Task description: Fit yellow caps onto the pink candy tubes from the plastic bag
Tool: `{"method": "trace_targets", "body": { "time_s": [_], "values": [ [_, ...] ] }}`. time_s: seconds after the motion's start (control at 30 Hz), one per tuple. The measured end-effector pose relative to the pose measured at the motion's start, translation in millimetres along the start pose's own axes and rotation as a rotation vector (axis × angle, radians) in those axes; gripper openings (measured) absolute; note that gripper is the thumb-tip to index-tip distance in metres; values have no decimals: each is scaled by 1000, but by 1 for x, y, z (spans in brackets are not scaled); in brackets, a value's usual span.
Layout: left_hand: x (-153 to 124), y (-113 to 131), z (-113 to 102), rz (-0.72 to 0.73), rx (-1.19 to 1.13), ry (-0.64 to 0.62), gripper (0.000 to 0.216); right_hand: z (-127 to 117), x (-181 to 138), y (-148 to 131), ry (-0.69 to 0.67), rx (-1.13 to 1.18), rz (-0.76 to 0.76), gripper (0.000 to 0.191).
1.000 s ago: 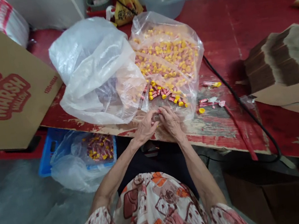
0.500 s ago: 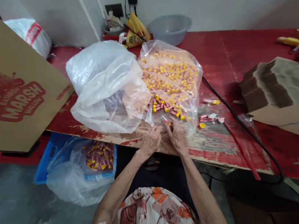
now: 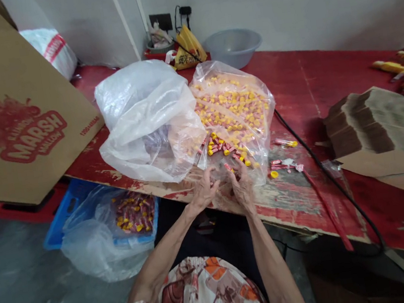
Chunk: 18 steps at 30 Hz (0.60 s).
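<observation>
My left hand [image 3: 204,191] and my right hand [image 3: 241,183] are together at the near edge of the red table [image 3: 328,83], at the mouth of a clear plastic bag [image 3: 235,109] full of small pink tubes with yellow caps. The right hand's fingers pinch one small pink tube [image 3: 229,167]. The left hand's fingers are curled close beside it, and what they hold is hidden. A pile of loose pink and yellow tubes [image 3: 226,148] lies just beyond my fingers. A second, crumpled clear bag [image 3: 145,119] sits to the left.
A few loose tubes and a yellow cap [image 3: 274,174] lie right of the bag. A black cable [image 3: 325,169] crosses the table. Stacked brown cardboard [image 3: 374,122] sits right, a printed carton [image 3: 13,123] left, a grey basin [image 3: 234,46] behind. A blue crate with bagged tubes [image 3: 128,217] stands on the floor.
The view has tilted up, showing more wall. My hands have lifted slightly from the table edge, and the right hand now holds a pink tube raised between its fingers.
</observation>
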<state>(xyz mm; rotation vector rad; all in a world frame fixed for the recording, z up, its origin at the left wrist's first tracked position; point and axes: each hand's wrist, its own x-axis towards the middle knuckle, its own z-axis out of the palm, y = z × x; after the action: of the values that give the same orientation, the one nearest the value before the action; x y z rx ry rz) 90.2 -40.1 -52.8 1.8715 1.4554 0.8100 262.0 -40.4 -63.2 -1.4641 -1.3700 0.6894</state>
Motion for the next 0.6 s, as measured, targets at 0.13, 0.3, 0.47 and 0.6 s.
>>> {"method": "trace_targets", "body": {
  "time_s": [0.13,0.3,0.47,0.6],
  "values": [
    [3,-7,1,-18,-145,77,48,1,-2,-3,-63,-74,-101,60],
    [2,-9,0,-22,-161,43,41,6,-4,-1,-152,-180,-290,51],
    [8,-7,-5,-6,-224,77,37,8,-7,-3,-213,-220,-362,51],
    [5,3,-11,98,-112,172,27,4,-9,-6,-120,-169,-316,55]
  ]
}}
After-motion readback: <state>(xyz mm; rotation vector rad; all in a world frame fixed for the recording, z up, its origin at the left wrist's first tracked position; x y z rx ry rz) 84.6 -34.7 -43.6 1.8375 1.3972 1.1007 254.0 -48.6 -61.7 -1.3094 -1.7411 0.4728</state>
